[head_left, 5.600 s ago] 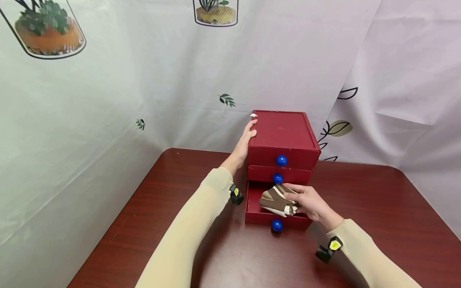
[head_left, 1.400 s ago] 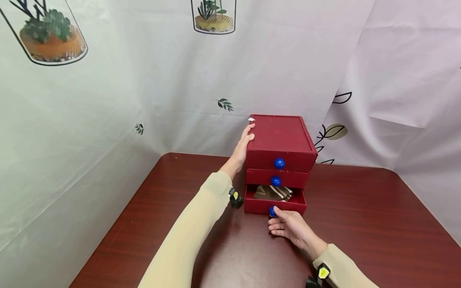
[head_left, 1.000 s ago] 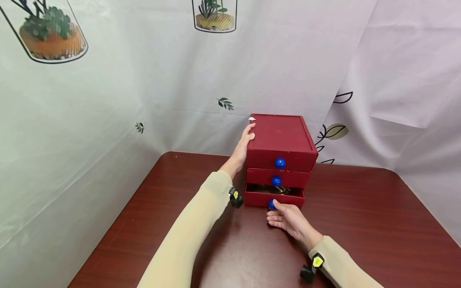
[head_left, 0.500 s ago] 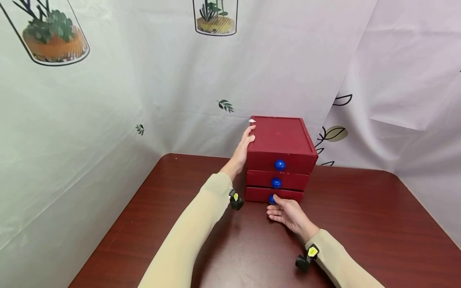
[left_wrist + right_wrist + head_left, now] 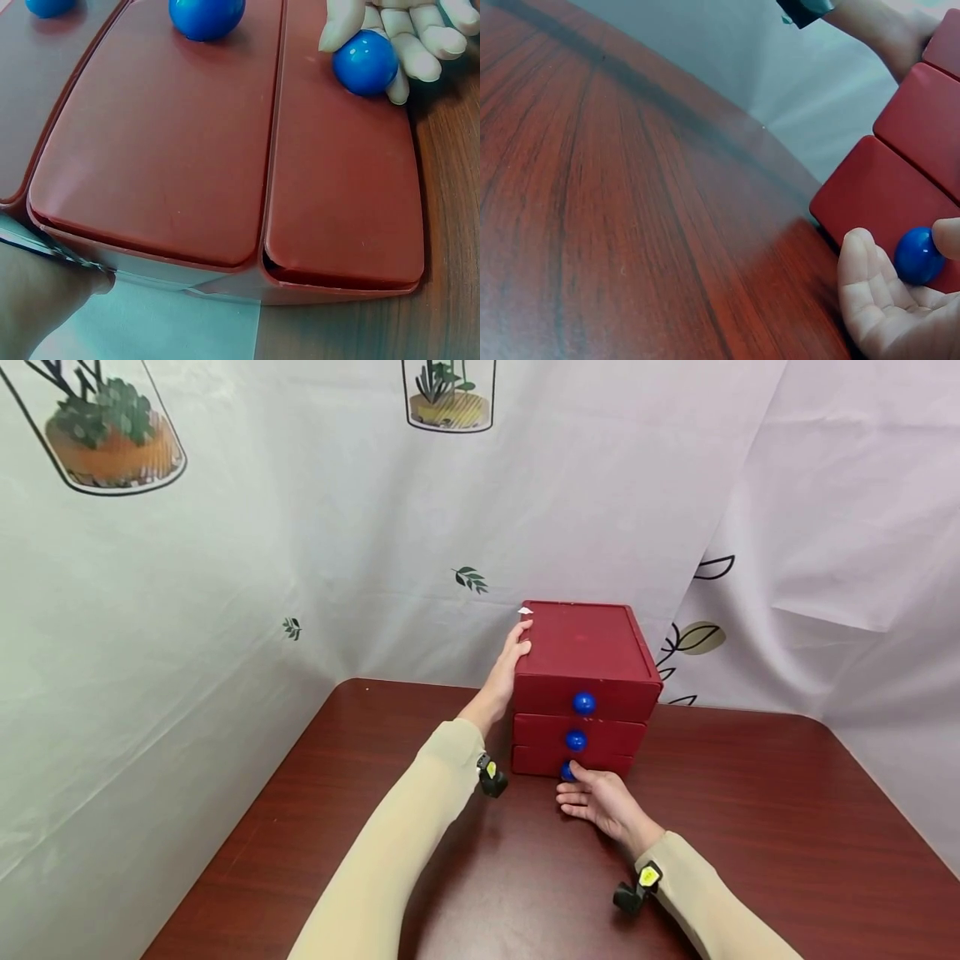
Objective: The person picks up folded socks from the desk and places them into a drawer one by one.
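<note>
- The right hand [image 5: 600,797] is pinching the bottom knob [image 5: 567,771], thumb and fingers curled round the glossy blue ball.
- The left hand [image 5: 508,664] is lying flat, fingers straight, bracing the chest's [image 5: 592,647] left side.
- All three drawers are sitting flush, so closing looks finished; only letting go seems left.
- The matte red chest, with rounded drawer fronts, is standing at the rear of the wood-grain worktop [image 5: 750,827].

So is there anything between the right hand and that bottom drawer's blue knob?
Nothing visible. The right hand already has its fingers around the bottom blue knob of the red drawer chest, thumb and fingers touching it.
</note>
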`<action>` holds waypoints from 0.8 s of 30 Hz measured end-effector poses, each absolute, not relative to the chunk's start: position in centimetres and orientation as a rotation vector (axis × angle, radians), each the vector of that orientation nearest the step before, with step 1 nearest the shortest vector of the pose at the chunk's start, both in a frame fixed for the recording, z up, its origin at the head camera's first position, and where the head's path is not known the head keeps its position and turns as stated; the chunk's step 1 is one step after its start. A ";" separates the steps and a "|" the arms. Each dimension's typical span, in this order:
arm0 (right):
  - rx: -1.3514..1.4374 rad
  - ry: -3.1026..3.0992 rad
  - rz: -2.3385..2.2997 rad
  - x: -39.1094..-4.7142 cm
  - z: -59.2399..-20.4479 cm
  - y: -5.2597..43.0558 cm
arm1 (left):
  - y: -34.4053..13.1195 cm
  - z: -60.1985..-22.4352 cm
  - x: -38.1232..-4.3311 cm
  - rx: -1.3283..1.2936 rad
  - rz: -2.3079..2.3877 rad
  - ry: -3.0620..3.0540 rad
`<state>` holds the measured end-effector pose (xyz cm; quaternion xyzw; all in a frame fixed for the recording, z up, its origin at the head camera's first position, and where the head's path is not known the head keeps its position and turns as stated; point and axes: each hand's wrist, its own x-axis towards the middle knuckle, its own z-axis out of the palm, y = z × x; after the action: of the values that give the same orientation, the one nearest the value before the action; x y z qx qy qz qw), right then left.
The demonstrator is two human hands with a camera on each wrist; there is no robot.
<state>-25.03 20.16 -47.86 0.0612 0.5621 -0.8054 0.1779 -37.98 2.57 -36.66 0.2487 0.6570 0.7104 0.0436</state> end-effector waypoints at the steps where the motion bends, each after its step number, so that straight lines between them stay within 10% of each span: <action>1: 0.169 1.602 -2.270 -25.0 -47.9 20.1 | 2.6 -37.0 -38.3 0.749 2.181 2.013; 24: 0.069 1.765 -2.086 -20.9 -47.4 22.5 | 0.6 -36.4 -37.4 0.641 2.204 1.955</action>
<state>-20.90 22.48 -47.36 0.0249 0.6323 -0.7474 0.2025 -37.42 0.59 -36.38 0.2121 0.6471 0.7296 0.0630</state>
